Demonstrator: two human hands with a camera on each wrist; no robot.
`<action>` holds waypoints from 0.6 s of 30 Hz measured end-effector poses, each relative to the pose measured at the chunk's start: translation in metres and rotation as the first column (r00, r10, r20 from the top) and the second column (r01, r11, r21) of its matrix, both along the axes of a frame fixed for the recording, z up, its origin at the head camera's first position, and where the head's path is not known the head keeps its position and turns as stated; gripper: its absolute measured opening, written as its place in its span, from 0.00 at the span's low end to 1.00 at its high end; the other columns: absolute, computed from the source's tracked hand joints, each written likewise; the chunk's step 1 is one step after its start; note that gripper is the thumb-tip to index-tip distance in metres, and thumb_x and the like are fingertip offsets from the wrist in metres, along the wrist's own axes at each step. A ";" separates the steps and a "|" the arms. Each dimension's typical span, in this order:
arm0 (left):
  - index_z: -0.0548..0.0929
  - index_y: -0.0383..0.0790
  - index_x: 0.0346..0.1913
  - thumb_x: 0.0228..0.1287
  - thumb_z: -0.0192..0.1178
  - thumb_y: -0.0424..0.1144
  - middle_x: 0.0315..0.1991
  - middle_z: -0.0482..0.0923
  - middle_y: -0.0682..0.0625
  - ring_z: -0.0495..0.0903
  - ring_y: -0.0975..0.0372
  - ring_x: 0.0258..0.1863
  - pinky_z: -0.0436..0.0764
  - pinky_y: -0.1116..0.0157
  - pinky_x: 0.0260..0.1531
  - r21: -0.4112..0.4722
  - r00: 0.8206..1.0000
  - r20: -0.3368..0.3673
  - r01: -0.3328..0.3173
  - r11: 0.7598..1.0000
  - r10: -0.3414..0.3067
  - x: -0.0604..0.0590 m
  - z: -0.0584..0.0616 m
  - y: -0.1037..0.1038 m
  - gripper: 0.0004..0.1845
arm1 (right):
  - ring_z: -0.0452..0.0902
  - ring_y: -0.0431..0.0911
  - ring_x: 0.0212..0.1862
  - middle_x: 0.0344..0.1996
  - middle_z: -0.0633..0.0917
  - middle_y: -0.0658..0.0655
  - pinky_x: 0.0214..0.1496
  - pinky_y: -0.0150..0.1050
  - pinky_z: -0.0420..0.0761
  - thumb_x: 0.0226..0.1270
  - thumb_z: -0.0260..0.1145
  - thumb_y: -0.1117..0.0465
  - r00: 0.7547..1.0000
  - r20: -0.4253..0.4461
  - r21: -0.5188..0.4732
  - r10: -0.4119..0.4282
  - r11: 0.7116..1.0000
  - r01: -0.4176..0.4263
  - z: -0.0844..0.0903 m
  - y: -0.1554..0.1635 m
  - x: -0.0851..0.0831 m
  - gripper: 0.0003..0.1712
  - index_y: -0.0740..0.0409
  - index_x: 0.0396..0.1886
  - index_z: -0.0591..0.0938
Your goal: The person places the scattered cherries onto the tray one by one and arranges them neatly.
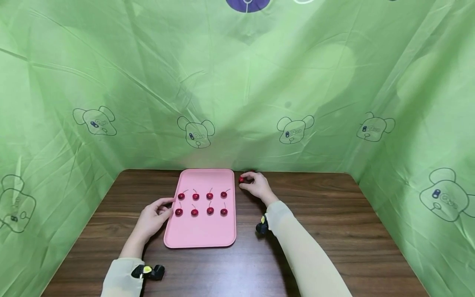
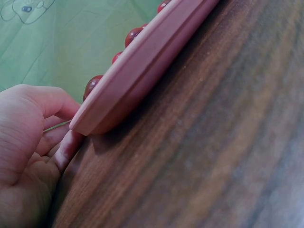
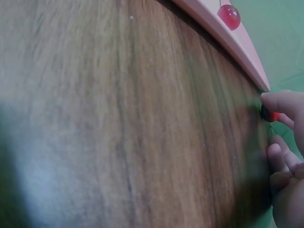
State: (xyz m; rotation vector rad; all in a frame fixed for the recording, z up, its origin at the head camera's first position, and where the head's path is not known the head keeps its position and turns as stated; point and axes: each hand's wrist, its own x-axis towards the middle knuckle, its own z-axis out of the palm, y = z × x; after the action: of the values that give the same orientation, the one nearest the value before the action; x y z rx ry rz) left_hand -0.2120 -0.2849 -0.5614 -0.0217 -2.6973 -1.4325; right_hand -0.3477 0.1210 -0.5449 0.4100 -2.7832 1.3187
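Note:
A pink tray lies on the table, bearing two rows of red cherries with stems. My left hand is at the tray's left side, fingers bent around its rim. In the left wrist view, the fingertips of the left hand meet the rim at the corner of the tray. Just beyond the tray's right edge, my right hand pinches a cherry between thumb and index finger, low at the table's back. The right wrist view shows this cherry partly covered by the fingers.
Behind the right hand, a bit of another red thing peeks out at the table's back edge. A brown wood-grain table carries everything. Green cloth with bear-head drawings encloses the back and both sides.

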 end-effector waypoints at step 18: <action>0.88 0.39 0.64 0.73 0.69 0.32 0.38 0.86 0.47 0.82 0.64 0.34 0.80 0.70 0.36 0.007 1.000 -0.016 -0.007 1.000 0.007 -0.001 -0.002 0.000 0.19 | 0.84 0.49 0.44 0.48 0.90 0.56 0.54 0.47 0.83 0.72 0.78 0.58 0.998 0.057 -0.044 -0.021 0.999 0.024 -0.005 0.001 0.002 0.14 0.56 0.53 0.91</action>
State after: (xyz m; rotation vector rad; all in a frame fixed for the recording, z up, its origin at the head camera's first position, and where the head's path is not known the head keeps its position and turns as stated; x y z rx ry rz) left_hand -0.2127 -0.2850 -0.5633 -0.0232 -2.6768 -1.4333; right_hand -0.3459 0.1223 -0.5495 0.3436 -2.7889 1.4069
